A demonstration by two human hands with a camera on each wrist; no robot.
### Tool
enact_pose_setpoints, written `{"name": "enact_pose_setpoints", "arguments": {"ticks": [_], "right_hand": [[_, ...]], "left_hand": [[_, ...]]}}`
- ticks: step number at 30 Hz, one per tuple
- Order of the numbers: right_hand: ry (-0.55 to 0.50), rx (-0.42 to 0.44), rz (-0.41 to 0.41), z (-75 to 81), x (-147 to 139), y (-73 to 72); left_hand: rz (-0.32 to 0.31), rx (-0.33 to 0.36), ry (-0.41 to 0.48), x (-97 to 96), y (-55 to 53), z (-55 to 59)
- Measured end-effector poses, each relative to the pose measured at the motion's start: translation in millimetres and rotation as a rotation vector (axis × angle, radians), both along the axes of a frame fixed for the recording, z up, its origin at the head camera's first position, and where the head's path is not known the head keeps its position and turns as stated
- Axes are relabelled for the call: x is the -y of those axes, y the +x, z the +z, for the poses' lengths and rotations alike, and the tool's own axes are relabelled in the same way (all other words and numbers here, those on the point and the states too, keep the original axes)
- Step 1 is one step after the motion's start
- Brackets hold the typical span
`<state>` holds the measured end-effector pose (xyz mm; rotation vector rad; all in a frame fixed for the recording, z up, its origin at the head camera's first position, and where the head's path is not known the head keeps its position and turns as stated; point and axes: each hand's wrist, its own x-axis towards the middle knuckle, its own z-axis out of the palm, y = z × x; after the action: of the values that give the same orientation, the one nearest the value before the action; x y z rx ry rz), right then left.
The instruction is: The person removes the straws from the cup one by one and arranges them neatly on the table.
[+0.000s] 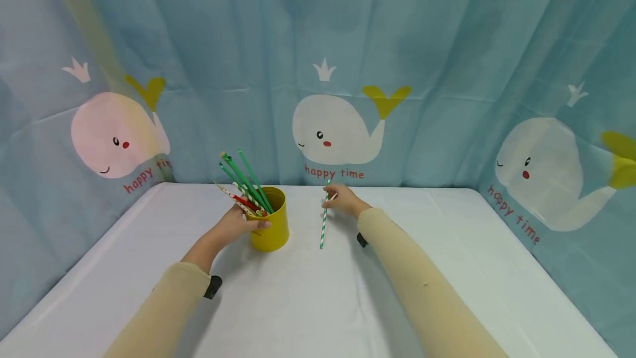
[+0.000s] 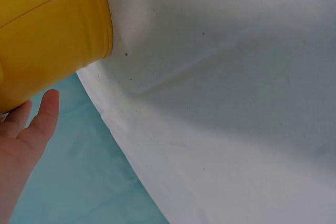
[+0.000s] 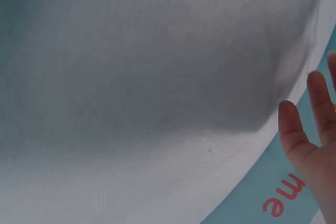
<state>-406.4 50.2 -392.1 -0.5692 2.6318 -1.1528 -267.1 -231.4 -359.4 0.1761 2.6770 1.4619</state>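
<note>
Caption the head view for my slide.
Left hand grips a yellow bucket of straws; right hand holds a striped straw at a white table.

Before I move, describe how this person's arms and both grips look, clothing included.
The left sleeve and right sleeve are long, plain and pale yellow, ending near the wrists. A small black item shows near each sleeve's end, too small to identify. The left grip and right grip are ungloved.

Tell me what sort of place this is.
Probably an indoor, curtained-off tabletop booth; what lies beyond is hidden. Light-blue fabric curtains printed with pale cartoon whales line the far side and flanks of a white cloth-covered table.
</note>
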Motion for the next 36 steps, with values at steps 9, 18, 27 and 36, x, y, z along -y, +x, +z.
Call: {"name": "enact_pose_setpoints", "arguments": {"ticks": [9,18,27,36], "right_hand": [[0.215,0.045,0.060,-3.3,-8.6,-3.2],[0.363,0.194,0.083,9.1,-21.9,23.5],[0.378,0.176,0.100,7.2,-20.6,43.1],[0.350,0.158,0.043,-1.5,-11.5,43.7]], "left_hand": [[0.000,0.003,0.003,-8.2,0.0,-1.5],[-0.007,-0.005,0.011,-9.7,0.8,0.3],[-0.015,0.005,0.013,-4.9,-0.2,0.9],[-0.015,0.003,-0.005,-0.1,-0.4,1.2]]}}
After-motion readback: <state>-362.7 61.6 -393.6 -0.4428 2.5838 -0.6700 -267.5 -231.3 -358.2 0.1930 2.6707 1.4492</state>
